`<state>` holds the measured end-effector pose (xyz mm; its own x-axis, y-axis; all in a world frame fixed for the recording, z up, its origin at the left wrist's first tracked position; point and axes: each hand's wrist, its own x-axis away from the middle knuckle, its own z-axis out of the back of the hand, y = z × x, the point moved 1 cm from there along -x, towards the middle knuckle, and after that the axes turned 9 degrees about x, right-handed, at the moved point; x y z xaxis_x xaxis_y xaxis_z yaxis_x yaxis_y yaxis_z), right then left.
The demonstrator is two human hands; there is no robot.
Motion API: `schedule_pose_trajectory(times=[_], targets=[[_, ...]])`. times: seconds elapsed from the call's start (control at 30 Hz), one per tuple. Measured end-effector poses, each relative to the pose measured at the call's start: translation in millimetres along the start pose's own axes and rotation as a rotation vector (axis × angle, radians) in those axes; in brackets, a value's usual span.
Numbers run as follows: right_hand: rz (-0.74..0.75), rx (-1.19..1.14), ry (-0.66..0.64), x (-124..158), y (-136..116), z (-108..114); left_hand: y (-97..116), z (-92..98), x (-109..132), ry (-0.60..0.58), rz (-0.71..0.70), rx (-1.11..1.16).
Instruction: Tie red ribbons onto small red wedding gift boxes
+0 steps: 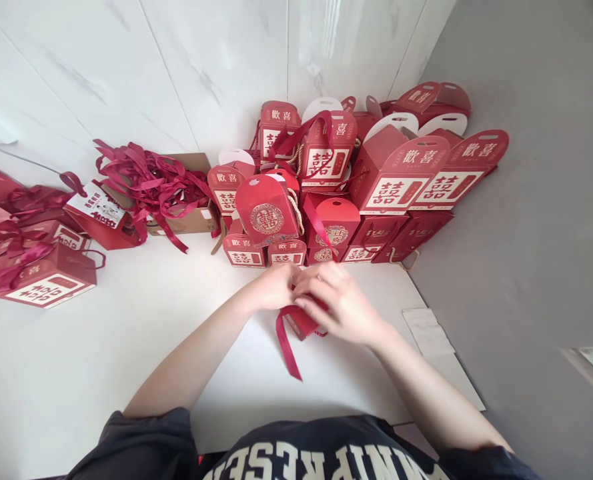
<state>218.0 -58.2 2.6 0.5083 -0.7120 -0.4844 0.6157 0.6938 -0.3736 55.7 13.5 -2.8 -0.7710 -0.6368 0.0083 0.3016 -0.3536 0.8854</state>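
A small red box [302, 325] sits on the white table below both my hands, mostly covered by them. A dark red ribbon [288, 347] is around its top; one tail hangs down toward me. Another ribbon strip [319, 225] runs up from behind my right fingers, in front of the stacked boxes. My left hand [277, 285] is closed at the box's top, with fingertips pinched on the ribbon. From the other side my right hand [340, 301] curls its fingers over the same spot, closed on the ribbon. The exact fingertip contact is hidden.
Several red gift boxes [399, 190] are stacked against the tiled wall. A cardboard box [191, 217] overflowing with loose ribbons [151, 180] stands left of them. Boxes with ribbons, one with a handle [51, 280], sit at far left. A grey wall [516, 220] bounds the table's right side.
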Motion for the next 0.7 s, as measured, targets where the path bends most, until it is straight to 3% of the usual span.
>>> schedule_pose_trajectory(times=[0.07, 0.23, 0.47, 0.57, 0.7], targets=[[-0.077, -0.011, -0.015, -4, 19, 11, 7, 1.4, 1, -0.037, 0.040, -0.073], [-0.076, -0.145, -0.227, -6, 45, 18, 22, 3.6, 4, -0.065, 0.056, -0.221], [-0.033, -0.240, -0.319, -4, 49, 17, 33, 12.8, 5, -0.233, 0.186, -0.168], [0.000, -0.324, -0.319, -3, 50, 14, 38, 17.6, 2, -0.301, 0.310, -0.105], [-0.061, -0.400, -0.287, -3, 46, 14, 38, 22.5, -6, -0.445, 0.444, -0.011]])
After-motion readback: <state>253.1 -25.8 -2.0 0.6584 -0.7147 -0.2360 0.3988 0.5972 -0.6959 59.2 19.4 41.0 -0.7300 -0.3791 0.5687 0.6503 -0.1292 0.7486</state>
